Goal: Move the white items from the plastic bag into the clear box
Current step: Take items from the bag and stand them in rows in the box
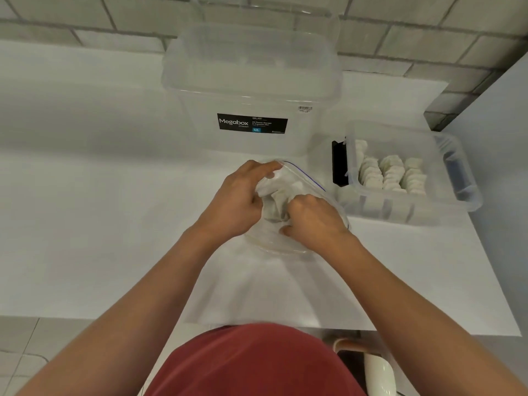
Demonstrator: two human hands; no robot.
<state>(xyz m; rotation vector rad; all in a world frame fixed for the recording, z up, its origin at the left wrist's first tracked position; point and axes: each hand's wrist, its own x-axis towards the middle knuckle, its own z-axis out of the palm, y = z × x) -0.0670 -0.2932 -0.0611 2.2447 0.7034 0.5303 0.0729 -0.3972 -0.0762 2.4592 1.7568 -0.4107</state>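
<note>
A clear zip bag (307, 178) with a blue seal line lies on the white table in front of me, holding crumpled white items (278, 195). My left hand (238, 201) grips the bag's left edge at the opening. My right hand (313, 221) reaches into the bag, fingers curled around the white items. A small clear box (457, 201) stands at the right, with rows of several white items (391, 175) in it. The fingertips of both hands are hidden by plastic and cloth.
A large clear Megabox storage bin (251, 90) stands upright just behind the bag, against a tiled wall. The white table (85, 195) spreads wide to the left. Its front edge is near my red shirt; a chair back (377, 370) shows below right.
</note>
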